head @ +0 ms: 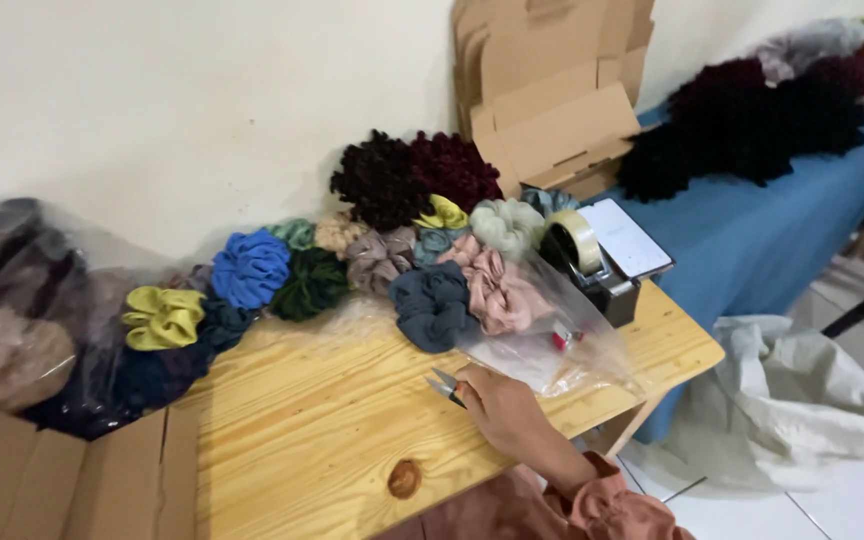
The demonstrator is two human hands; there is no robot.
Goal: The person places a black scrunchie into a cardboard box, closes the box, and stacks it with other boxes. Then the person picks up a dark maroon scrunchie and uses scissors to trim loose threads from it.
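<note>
One arm in view, the right hand (500, 408) bare, no rings or watch visible. Long sleeve (607, 500) in dusty terracotta-pink fabric, soft and loosely creased. Gathered cuff just behind the wrist, puckered into small folds, with a short ruffle edge. More of the same pink cloth below the sleeve, toward the frame's bottom edge. Left hand not in view.
</note>
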